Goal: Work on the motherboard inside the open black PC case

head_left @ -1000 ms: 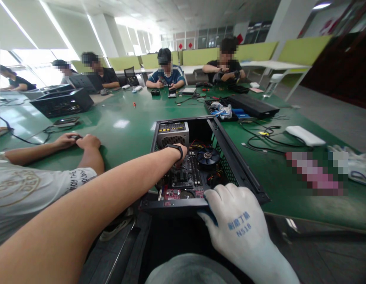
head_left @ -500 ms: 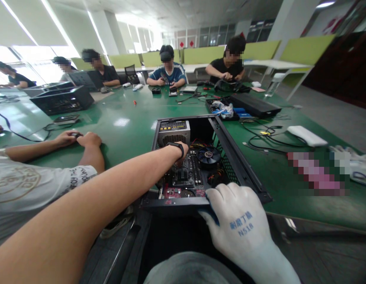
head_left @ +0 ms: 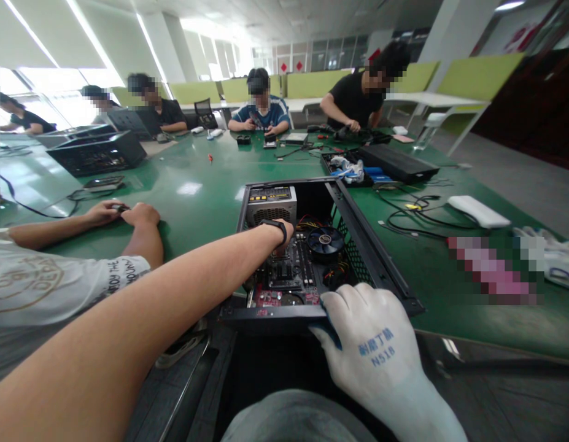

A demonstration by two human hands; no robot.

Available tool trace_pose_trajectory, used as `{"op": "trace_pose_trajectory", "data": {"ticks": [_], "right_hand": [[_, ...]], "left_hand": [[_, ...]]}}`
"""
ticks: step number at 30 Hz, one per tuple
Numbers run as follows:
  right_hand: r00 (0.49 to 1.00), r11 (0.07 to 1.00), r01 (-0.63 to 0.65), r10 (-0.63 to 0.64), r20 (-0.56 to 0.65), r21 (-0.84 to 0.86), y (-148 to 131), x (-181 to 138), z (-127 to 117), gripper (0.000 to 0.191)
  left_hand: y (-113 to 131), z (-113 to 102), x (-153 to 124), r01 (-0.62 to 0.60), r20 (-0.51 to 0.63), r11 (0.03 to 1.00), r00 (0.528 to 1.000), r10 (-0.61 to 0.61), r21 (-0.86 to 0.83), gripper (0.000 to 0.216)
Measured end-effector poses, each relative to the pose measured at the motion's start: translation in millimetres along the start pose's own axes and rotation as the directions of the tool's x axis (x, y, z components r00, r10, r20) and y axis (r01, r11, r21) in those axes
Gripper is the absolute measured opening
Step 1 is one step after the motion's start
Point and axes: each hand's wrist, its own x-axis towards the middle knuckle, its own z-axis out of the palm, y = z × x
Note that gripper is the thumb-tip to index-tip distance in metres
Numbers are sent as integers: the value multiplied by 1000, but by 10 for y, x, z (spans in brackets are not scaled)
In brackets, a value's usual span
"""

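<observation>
An open black computer case (head_left: 380, 258) lies at the green table's near edge. Inside it are a power supply (head_left: 271, 205), a motherboard (head_left: 284, 270) and a round cooling fan (head_left: 325, 240). My bare left hand (head_left: 284, 232), with a black band at the wrist, reaches down into the case beside the power supply. Its fingers are hidden, so what they touch cannot be seen. My right hand (head_left: 364, 331), in a white glove, is closed over the case's near rim, thumb below and fingers on top.
On my left, a co-worker's hands (head_left: 127, 212) hold something small. Beyond the case lie an open black tray (head_left: 330, 166) with gloves and black cables (head_left: 404, 215). A white box (head_left: 478, 212) is at right. Another black case (head_left: 97, 153) stands far left, and several people sit or stand around.
My two hands and the case have hardly moved. Across the table, the person in black has risen and leaned to the right.
</observation>
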Motion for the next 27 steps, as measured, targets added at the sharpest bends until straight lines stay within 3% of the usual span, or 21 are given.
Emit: {"op": "trace_pose_trajectory", "data": {"ticks": [27], "right_hand": [[1000, 1000, 1, -1, 1, -8, 2, 0, 11, 21]], "left_hand": [[29, -27, -33, -24, 40, 997, 999, 21, 76, 65]]}}
